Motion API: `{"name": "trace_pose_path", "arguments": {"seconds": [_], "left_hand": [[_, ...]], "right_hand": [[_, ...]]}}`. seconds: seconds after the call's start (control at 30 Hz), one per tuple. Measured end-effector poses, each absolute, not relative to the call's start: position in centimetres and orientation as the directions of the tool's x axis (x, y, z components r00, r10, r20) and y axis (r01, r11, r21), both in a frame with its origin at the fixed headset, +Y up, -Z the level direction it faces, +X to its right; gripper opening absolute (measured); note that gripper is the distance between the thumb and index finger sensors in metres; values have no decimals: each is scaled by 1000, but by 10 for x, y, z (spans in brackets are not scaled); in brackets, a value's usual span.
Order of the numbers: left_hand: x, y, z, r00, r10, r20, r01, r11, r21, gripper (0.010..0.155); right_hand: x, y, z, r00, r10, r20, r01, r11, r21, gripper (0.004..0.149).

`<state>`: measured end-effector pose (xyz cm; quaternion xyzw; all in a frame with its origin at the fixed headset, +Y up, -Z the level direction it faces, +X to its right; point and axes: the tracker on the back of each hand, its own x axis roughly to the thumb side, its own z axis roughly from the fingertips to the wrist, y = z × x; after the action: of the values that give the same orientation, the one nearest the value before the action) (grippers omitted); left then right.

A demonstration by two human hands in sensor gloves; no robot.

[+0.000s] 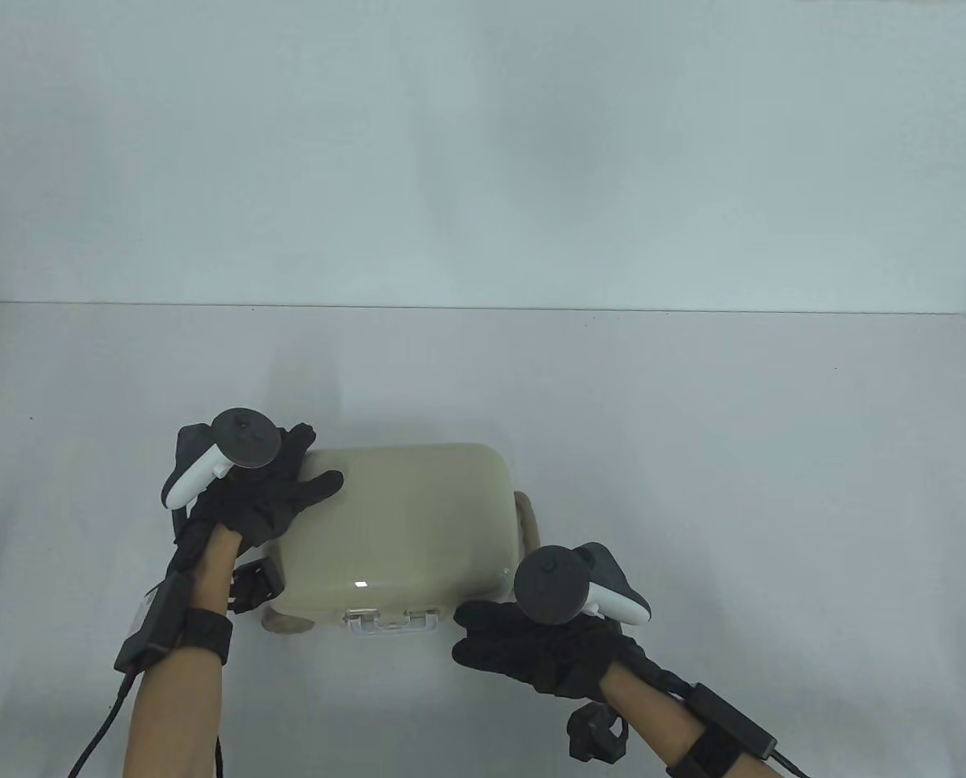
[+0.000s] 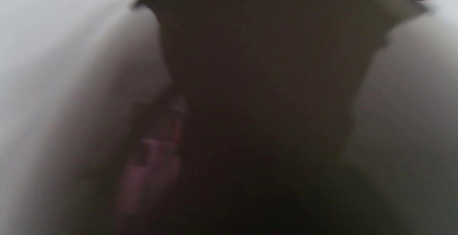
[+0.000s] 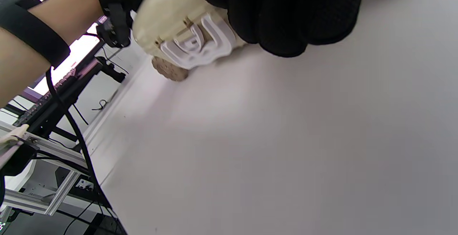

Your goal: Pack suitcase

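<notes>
A closed beige suitcase (image 1: 402, 519) lies flat near the table's front edge, with a white latch (image 1: 391, 622) on its near side. My left hand (image 1: 276, 486) rests on the lid's far-left corner, thumb stretched across the lid and fingers spread. The left wrist view shows only a dark blur of the suitcase (image 2: 257, 84) up close. My right hand (image 1: 523, 648) sits at the front-right corner with fingers curled, just right of the latch. In the right wrist view those curled fingers (image 3: 286, 13) press against the suitcase (image 3: 168, 9) beside the latch (image 3: 198, 45); I see nothing held in them.
A beige wheel (image 1: 288, 622) pokes out at the case's front-left, and a handle (image 1: 527, 519) sticks out on its right end. The white table (image 1: 694, 446) stretches back to a far edge. A metal frame with cables (image 3: 43, 145) stands beyond the table's left side.
</notes>
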<state>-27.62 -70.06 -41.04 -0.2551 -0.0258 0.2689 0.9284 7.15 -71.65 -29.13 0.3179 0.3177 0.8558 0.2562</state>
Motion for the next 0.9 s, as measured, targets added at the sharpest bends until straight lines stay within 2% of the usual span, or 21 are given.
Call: {"name": "trace_pose_path", "arguments": {"seconds": [0.17,0.33,0.53,0.8,0.9], "left_hand": [[-276,-707,-412,828,552,-100,-517,681,-518,94],[-267,-713,-412,779,619,-99,-570,635,-522,93],[-256,-713,-417,792,606,-74,-546,648,-531,92],[-257,-713,-417,789,609,-79,-549,642,-536,92],[-256,-711,-417,804,590,-76,-530,654,-540,92]], "right_hand": [[67,-740,-294,-677,701,224,-285,-530,799,87],[67,-761,-293,-596,803,-8,-397,-286,872,85],[66,-778,-289,-534,831,-155,-478,-146,866,83],[70,-781,-285,-497,849,-180,-522,-126,844,85],[72,-772,-281,-535,834,-134,-593,-257,763,83]]}}
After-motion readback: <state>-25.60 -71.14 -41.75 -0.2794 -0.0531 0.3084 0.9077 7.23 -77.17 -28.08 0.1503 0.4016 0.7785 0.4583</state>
